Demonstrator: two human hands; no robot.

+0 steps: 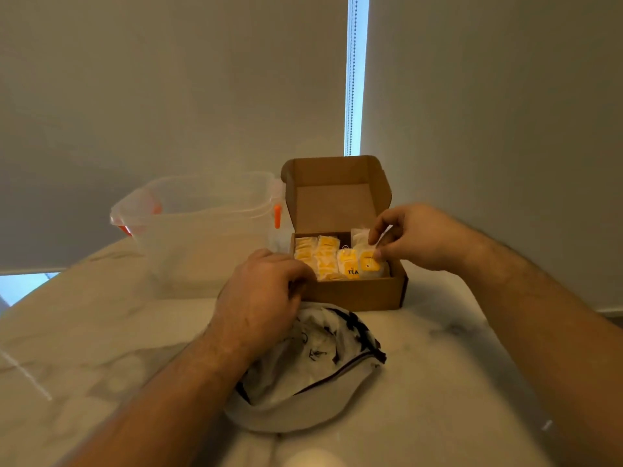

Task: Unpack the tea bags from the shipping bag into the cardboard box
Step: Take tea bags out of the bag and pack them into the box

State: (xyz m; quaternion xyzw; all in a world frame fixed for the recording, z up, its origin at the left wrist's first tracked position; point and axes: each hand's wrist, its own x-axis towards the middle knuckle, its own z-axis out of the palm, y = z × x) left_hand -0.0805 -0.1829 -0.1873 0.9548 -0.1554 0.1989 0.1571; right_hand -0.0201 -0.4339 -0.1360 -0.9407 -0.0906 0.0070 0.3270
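Observation:
A brown cardboard box [357, 293] stands open at the middle of the table, its lid upright behind it. Several yellow-and-white tea bags [323, 254] lie in rows inside. My right hand [418, 235] hovers over the box's right side and pinches a white tea bag [369, 262] with a yellow tag between thumb and fingers. A crumpled white shipping bag [313, 372] with dark trim lies on the table just in front of the box. My left hand [261, 298] is curled at the bag's top edge, by the box's front left corner; what it grips is hidden.
A clear plastic tub [202, 237] with orange latches stands left of the box. The table [455, 365] is pale marble with a rounded edge. Closed roller blinds hang behind, with a bright window gap between them.

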